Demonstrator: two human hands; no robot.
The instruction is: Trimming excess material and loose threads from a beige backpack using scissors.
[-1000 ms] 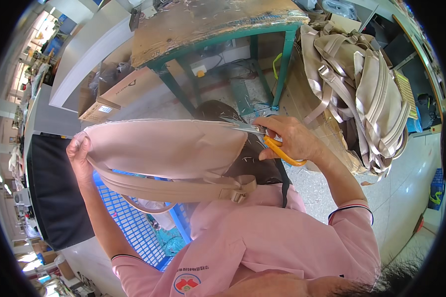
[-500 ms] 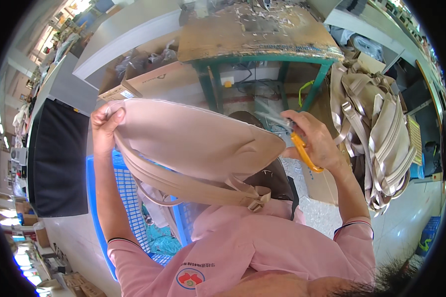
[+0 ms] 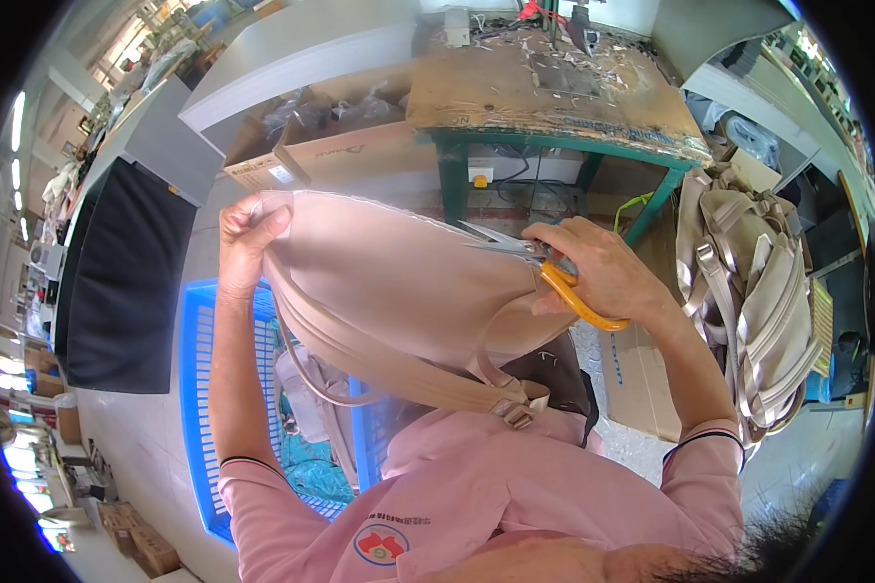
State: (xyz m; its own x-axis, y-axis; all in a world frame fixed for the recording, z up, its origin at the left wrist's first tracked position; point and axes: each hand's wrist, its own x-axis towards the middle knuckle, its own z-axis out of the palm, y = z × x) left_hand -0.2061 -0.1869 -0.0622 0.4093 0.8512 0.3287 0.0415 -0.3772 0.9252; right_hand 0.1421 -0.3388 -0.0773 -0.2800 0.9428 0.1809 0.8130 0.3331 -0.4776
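My left hand pinches the upper left corner of a beige bag piece, which hangs spread out in front of me. From it loops a padded strap, with a buckle at its lower right end. My right hand grips a pair of scissors by the orange handles. The blades are parted and point left along the piece's upper edge, near its right side. Whether they touch the fabric, I cannot tell. The right fingertips behind the handles are partly hidden.
A blue plastic basket holding fabric stands below my left arm. On the right lies a heap of beige strapped pieces by a cardboard box. Ahead is a green-legged worktable littered with scraps, beside open cartons.
The scissors have come left from beyond the piece's right end onto its upper edge. The right side of the bag piece now bends down. The whole view has shifted slightly.
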